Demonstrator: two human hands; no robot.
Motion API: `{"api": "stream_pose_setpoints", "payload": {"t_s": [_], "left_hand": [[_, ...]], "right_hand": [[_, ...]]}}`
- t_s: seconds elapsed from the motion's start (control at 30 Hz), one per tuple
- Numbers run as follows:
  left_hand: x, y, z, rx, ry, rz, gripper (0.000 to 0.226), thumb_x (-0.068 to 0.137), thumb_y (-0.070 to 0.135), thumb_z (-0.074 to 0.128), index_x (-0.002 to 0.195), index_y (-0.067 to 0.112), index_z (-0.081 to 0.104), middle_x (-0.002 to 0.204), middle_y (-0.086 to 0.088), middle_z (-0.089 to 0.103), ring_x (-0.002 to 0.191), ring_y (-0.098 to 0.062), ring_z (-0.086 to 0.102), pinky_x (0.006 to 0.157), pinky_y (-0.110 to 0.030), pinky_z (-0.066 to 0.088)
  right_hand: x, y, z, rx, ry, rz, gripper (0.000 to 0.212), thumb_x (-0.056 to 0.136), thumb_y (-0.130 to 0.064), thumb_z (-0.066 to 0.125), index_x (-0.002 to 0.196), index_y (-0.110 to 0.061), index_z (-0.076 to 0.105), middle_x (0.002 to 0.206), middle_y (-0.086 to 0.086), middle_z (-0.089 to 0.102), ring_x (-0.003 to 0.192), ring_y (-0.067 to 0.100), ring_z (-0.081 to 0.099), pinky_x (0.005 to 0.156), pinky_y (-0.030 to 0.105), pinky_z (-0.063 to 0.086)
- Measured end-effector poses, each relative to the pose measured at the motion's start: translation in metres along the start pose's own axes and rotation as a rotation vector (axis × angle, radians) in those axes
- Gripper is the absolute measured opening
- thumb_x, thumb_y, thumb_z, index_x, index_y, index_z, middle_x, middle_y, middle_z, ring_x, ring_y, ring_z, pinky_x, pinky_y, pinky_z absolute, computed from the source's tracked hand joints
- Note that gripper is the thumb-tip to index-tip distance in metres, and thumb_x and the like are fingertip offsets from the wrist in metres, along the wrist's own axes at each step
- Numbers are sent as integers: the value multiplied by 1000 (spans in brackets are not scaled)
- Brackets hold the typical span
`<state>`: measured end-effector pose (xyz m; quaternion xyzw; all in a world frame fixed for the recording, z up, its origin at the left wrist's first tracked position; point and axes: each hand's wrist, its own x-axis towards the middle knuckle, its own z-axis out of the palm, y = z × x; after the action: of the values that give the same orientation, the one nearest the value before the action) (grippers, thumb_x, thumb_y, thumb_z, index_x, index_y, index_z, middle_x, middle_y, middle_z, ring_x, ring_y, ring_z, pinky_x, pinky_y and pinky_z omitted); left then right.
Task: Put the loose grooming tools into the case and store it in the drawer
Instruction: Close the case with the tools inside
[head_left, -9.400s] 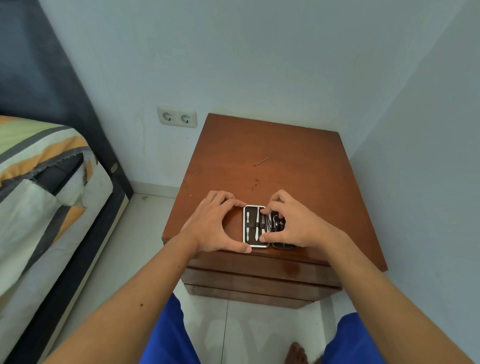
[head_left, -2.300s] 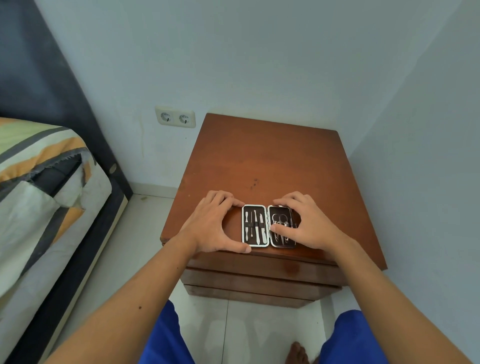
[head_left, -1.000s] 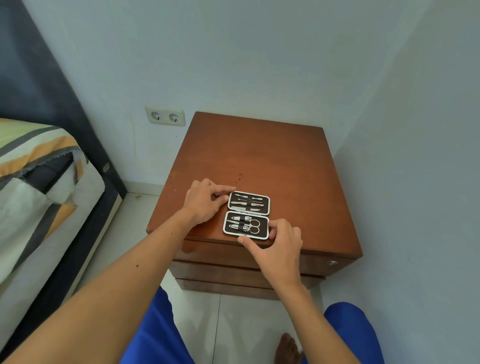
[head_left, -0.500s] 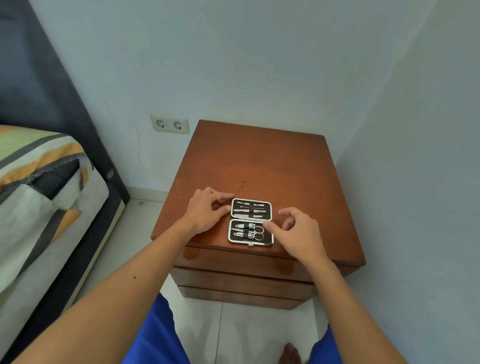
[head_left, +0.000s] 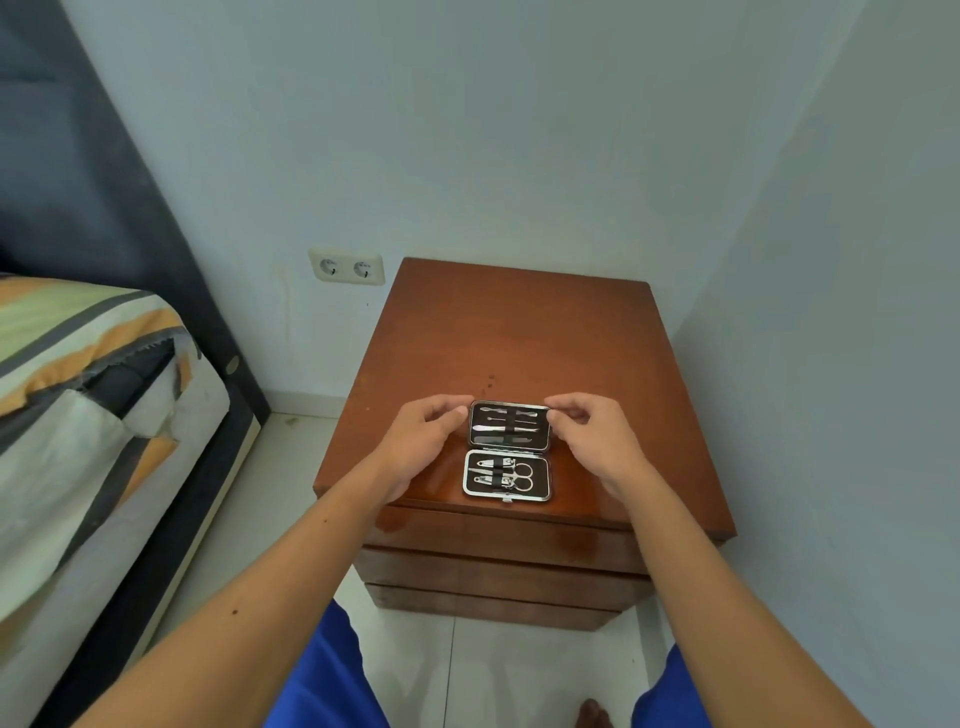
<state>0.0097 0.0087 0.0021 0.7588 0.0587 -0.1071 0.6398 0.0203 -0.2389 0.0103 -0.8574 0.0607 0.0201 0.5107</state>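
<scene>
Tools seated in open manicure case (head_left: 508, 451); closing and drawer storage remain.
Left hand (head_left: 422, 436) and right hand (head_left: 592, 435) pinch the case's far half; drawer (head_left: 498, 535) below it looks shut.

One grooming case (head_left: 508, 451) lies open in two halves. The far half carries about five slim metal tools (head_left: 508, 427), the near half one pair of scissors (head_left: 521, 477) and two clippers (head_left: 485, 470). Two hands are in view, left hand (head_left: 422, 437) and right hand (head_left: 597, 436). The nightstand (head_left: 519, 332) shows three drawer fronts (head_left: 498, 564). One double wall socket (head_left: 347, 266).
</scene>
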Motion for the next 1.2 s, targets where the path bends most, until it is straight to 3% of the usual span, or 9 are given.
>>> {"api": "stream_pose_setpoints", "payload": {"t_s": [0.07,0.17,0.27,0.33,0.47,0.63,0.77,0.87,1.2], "left_hand": [[-10,-1,0,-8,44,60,21,107,25,62,119,23,79,114,9,79,109,-9,71,98,-27,54],[-26,-12,-2,9,48,109,16,104,29,68,102,21,81,106,9,81,106,-9,73,96,-26,53],[-36,-25,-2,125,55,185,6,99,28,74,101,27,80,100,10,80,99,-6,72,93,-25,51],[-42,-31,-1,234,32,240,7,96,26,78,98,32,79,102,14,77,104,-6,68,95,-25,52],[-53,-34,5,466,18,336,11,93,28,82,99,34,75,111,16,69,114,-8,55,91,-11,39],[-53,-37,7,478,72,330,10,91,34,83,97,33,75,109,18,69,113,-7,55,94,-25,47],[-47,-33,11,583,89,352,32,93,43,79,122,34,71,119,17,68,115,-8,54,100,-30,46],[-40,-34,11,692,83,382,50,96,52,72,143,38,62,136,15,64,125,-11,51,112,-37,37],[-33,-40,10,709,80,384,54,94,53,74,143,39,58,140,18,58,128,-8,45,111,-32,24]], "right_hand": [[-13,-3,-3,64,20,-23,10,97,-24,72,100,-29,79,99,-8,78,97,15,73,89,31,57],[-40,-2,-6,58,19,-81,9,97,-28,73,103,-28,80,100,-10,78,95,7,70,81,20,51],[-64,10,-4,8,9,-177,13,94,-22,77,106,-26,79,106,-10,73,94,3,68,79,13,50],[-76,22,1,-57,6,-249,16,92,-15,80,106,-21,79,106,-8,71,92,4,67,80,14,53],[-88,37,11,-181,27,-352,22,92,-12,79,111,-22,78,109,-12,65,97,2,63,86,12,50],[-79,35,9,-199,14,-360,29,91,-20,81,119,-25,75,115,-12,60,105,2,61,87,16,53],[-65,31,4,-247,-67,-311,49,92,-29,80,138,-23,66,127,-10,56,112,6,58,92,23,54],[-57,28,-1,-279,-129,-297,51,91,-32,81,138,-22,67,127,-9,58,111,10,59,95,29,55],[-51,32,-3,-282,-161,-343,51,90,-29,82,137,-21,66,126,-9,56,110,9,59,95,23,53]]}}
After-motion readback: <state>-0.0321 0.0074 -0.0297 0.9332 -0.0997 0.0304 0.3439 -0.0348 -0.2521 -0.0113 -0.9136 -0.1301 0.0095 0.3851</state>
